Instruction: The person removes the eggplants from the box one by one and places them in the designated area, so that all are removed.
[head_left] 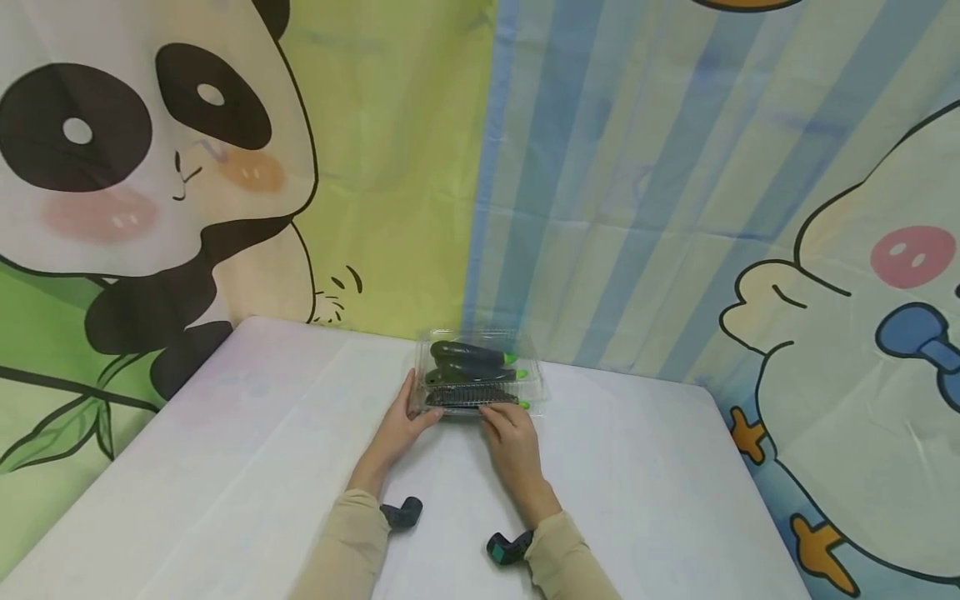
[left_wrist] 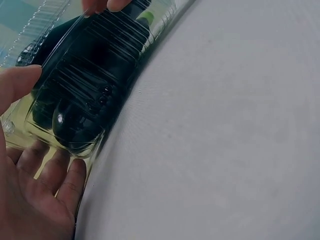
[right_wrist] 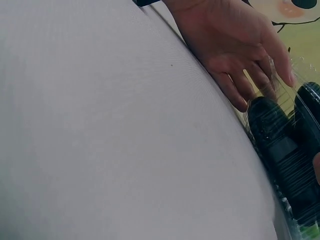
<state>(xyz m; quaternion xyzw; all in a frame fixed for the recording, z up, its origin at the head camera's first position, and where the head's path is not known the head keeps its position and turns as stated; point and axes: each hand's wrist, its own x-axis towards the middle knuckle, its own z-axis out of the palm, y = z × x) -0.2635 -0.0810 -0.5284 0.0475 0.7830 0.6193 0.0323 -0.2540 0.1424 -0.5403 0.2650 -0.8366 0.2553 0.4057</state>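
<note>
A clear plastic clamshell box (head_left: 536,385) stands near the back edge of the table, with several dark eggplants (head_left: 474,353) inside, their green stem ends to the right. My left hand (head_left: 401,423) holds the box's left end, the thumb at the front corner and the fingers along the side. In the left wrist view, that thumb (left_wrist: 22,82) lies by the rim. My right hand (head_left: 513,437) grips the front edge with bent fingers; its fingertips (left_wrist: 95,5) show at the top of that view. Whether the lid is fully closed, I cannot tell.
The white table (head_left: 247,467) extends around the box. Behind it hangs a printed curtain (head_left: 390,208) with a panda and a white cartoon animal. Dark wrist devices (head_left: 405,514) sit at both sleeve cuffs.
</note>
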